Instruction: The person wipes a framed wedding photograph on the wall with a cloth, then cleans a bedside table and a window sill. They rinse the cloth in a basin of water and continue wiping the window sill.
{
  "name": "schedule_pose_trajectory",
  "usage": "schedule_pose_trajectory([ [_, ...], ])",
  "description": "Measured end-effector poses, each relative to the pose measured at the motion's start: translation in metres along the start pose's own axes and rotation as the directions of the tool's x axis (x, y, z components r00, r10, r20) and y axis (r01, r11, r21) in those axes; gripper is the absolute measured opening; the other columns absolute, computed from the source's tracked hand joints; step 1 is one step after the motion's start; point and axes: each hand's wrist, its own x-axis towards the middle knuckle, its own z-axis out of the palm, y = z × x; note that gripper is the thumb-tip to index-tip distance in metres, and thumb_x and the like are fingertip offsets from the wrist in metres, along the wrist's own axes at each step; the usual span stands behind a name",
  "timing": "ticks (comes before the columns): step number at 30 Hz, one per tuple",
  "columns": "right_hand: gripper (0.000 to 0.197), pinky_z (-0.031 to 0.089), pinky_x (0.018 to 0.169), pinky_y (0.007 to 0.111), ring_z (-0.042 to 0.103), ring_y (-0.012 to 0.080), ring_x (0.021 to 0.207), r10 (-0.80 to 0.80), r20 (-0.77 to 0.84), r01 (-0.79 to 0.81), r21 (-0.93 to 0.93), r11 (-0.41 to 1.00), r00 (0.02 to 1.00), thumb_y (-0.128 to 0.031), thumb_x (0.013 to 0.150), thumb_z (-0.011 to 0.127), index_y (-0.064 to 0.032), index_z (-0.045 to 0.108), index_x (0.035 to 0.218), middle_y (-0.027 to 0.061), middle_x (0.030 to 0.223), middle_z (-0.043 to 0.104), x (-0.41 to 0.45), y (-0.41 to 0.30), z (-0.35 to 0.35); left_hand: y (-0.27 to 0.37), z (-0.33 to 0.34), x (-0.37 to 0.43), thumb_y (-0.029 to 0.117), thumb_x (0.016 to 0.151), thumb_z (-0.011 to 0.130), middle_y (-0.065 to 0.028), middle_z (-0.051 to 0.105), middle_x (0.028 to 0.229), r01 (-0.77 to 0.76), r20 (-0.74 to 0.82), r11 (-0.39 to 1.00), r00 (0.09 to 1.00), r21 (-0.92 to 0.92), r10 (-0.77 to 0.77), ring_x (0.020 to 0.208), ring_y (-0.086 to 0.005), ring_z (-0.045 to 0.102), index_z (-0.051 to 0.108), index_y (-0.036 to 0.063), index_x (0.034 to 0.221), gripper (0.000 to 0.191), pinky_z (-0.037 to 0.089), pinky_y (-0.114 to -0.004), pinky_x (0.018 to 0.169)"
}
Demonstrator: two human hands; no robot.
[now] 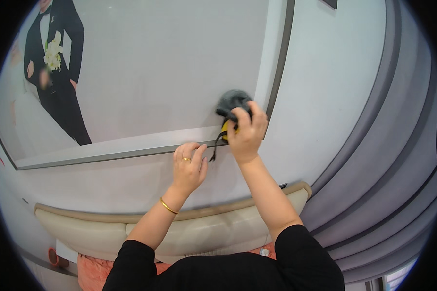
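My right hand (248, 131) grips a dark grey cleaning pad (235, 100), which looks blurred, against the lower right part of a large framed photograph (174, 72). A yellow part (224, 130) and a dangling black strap (215, 148) show below the pad, partly hidden by my fingers. My left hand (189, 165), with a ring and a gold bangle at the wrist, has its fingertips at the lower bar of the dark picture frame (131, 155). It holds no loose thing. The photograph shows a figure in a dark suit with white flowers.
Below the frame runs a cream padded headboard (211, 231) with a tan top edge. Coral bedding (93, 269) lies beneath it, with a small white object (264, 252) on it. Grey curtains (371, 174) hang in folds at the right. An orange-rimmed container (53, 256) stands at lower left.
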Motion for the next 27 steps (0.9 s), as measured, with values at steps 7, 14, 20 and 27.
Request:
schedule_pose_trajectory([
  [7, 0.031, 0.040, 0.083, 0.042, 0.048, 0.0326, 0.102, 0.239, 0.038, -0.226, -0.204, 0.952, 0.970, -0.002, 0.068, 0.065, -0.0095, 0.057, 0.098, 0.0122, 0.116, 0.048, -0.003, 0.010, -0.016, 0.003, 0.004, 0.000, 0.007, 0.070, 0.066, -0.0103, 0.050, 0.109, 0.006, -0.015, 1.000, 1.000, 0.004, -0.006, 0.104, -0.0281, 0.047, 0.056, 0.0052, 0.108, 0.040, 0.035, -0.042, 0.092],
  [14, 0.025, 0.041, 0.087, 0.040, 0.048, 0.0329, 0.104, 0.433, 0.213, -0.444, 0.006, 0.896, 0.876, -0.001, 0.071, 0.064, -0.0061, 0.058, 0.095, 0.0138, 0.112, 0.051, -0.006, 0.012, -0.065, 0.003, 0.002, 0.001, 0.009, 0.069, 0.066, -0.0111, 0.049, 0.109, -0.005, 0.009, 1.000, 1.000, 0.002, 0.005, 0.105, -0.0290, 0.046, 0.057, 0.0050, 0.105, 0.038, 0.034, -0.042, 0.090],
  [20, 0.022, 0.040, 0.090, 0.040, 0.049, 0.0336, 0.108, 0.199, -0.176, -0.166, 0.184, 0.969, 0.964, -0.001, 0.076, 0.063, -0.0036, 0.057, 0.097, 0.0164, 0.111, 0.052, 0.099, 0.027, -0.070, 0.012, -0.008, 0.040, 0.013, 0.068, 0.067, -0.0137, 0.048, 0.113, -0.128, -0.069, 0.991, 0.989, 0.032, 0.130, 0.107, -0.0303, 0.045, 0.056, 0.0045, 0.105, 0.039, 0.033, -0.044, 0.091],
  [27, 0.023, 0.042, 0.087, 0.039, 0.051, 0.0329, 0.105, -0.092, -0.278, 0.134, 0.136, 0.982, 0.956, -0.008, 0.077, 0.063, -0.0097, 0.059, 0.100, 0.0126, 0.118, 0.052, 0.233, 0.060, -0.043, 0.013, -0.023, 0.122, 0.016, 0.071, 0.064, -0.0146, 0.042, 0.132, -0.171, -0.108, 0.974, 0.976, 0.150, 0.188, 0.123, -0.0307, 0.038, 0.053, 0.0053, 0.121, 0.052, 0.025, -0.048, 0.103],
])
